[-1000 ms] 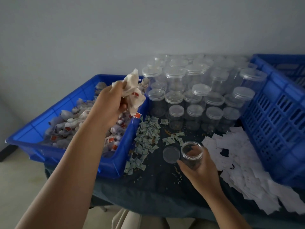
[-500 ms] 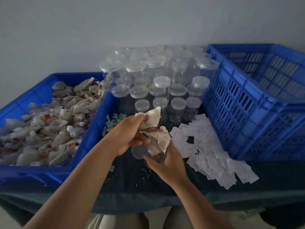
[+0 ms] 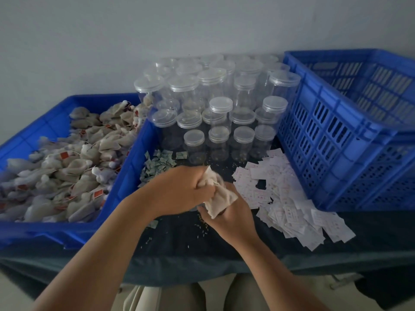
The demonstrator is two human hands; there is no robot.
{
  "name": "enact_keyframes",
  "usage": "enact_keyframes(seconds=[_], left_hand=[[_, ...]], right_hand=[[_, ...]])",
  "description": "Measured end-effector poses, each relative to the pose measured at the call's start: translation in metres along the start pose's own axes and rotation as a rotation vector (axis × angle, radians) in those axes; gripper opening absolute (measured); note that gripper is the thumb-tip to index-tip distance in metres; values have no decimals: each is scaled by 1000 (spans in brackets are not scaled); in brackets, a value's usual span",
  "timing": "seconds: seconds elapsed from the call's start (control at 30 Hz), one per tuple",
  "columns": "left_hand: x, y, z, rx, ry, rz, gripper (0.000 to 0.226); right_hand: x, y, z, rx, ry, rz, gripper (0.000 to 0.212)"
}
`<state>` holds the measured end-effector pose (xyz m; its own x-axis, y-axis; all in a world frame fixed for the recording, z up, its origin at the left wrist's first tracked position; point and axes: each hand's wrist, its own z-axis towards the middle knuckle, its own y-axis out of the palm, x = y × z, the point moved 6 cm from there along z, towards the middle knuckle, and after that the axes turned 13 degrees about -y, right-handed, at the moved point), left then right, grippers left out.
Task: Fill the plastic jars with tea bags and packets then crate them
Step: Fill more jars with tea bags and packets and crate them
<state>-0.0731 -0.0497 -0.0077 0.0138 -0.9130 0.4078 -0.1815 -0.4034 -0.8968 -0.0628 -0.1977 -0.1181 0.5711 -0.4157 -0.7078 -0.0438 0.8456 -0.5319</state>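
Head view: the left hand (image 3: 179,191) sits at frame centre, fingers curled tight round a bunch of tea bags (image 3: 221,199), knuckles up, bearing down on it. The grip looks meant to squeeze the soft bags small enough to pass a narrow mouth. The right hand (image 3: 231,214) lies just below and right of it, touching the bunch, fingers curled under the cloth. What it wraps is hidden by the bags; judged to be a jar, held steady against the push from above. No jar mouth is visible, so how far in the bags are cannot be told. The blue bin (image 3: 134,153) of loose bags fills the left of the frame, close by the left hand for quick grabs. Green packets (image 3: 157,164) lie just above the hands and white slips (image 3: 280,198) to their right, both within short reach on the dark cloth (image 3: 179,243). Empty jars (image 3: 215,113), lids on, stand massed at upper centre, between bin and crate (image 3: 336,140). The crate occupies the right edge; what shows of its inside holds no jars. Judgement: filling is underway, with packet, lid and crating still to do. Risk: a hard push could tip the jar or tear a bag. Loose grains are scattered on the cloth by the hands.
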Motion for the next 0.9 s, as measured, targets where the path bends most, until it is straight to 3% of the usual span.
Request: enact_keyframes(seconds=[0.07,0.3,0.4,0.5,0.57,0.73,0.83,0.9], left_hand=[[-6,4,4,24,-59,87,26],[-13,-32,-6,401,-53,-405,16],[-15,-43,-7,496,-32,-344,22],[-6,-25,0,351,-10,-113,37],[1,-7,4,216,10,-1,33],[-4,-3,6,18,12,-76,27],[0,1,5,-8,26,66,27],[6,20,3,-201,-20,138,34]], right_hand=[[-4,-2,0,34,-36,-24,51],[-4,-5,-1,71,-26,-21,51],[-6,-5,-1,83,-44,-9,51],[-5,-4,-2,77,-50,-11,49],[-5,-2,-2,45,-65,-38,45],[-2,-3,-2,54,-37,-29,43],[-1,-2,-2,55,-37,11,45],[-1,-1,-4,52,-45,40,44]])
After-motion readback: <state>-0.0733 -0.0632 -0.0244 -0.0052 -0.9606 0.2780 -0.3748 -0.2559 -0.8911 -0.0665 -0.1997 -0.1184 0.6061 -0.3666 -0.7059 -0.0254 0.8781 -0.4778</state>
